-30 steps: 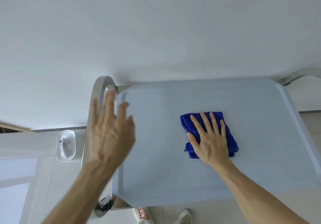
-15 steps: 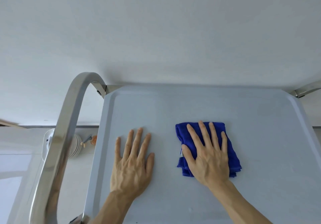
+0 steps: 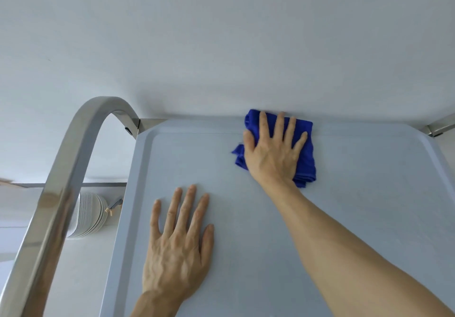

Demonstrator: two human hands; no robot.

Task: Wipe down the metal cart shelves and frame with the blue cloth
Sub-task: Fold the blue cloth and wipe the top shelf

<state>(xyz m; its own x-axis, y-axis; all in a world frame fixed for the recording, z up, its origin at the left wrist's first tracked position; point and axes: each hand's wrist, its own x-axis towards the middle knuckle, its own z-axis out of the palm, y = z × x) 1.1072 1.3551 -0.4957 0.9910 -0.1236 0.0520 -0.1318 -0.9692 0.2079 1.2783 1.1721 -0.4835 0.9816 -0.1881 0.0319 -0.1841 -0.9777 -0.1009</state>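
The metal cart's top shelf [image 3: 357, 218] fills the lower half of the view, pale grey with a raised rim. A folded blue cloth [image 3: 306, 154] lies at the shelf's far edge, against the white wall. My right hand [image 3: 273, 154] presses flat on the cloth with fingers straight and spread. My left hand [image 3: 179, 245] rests flat on the bare shelf, nearer to me and to the left. The cart's curved steel handle [image 3: 64, 181] arches up at the left side.
A white wall [image 3: 221, 46] stands right behind the cart. A stack of white plates [image 3: 91, 215] sits low at the left, beyond the handle. A frame corner bracket [image 3: 435, 129] shows at the far right.
My right hand has pushed the blue cloth away from me to the shelf's far edge. My left hand came down flat on the shelf and stays there.
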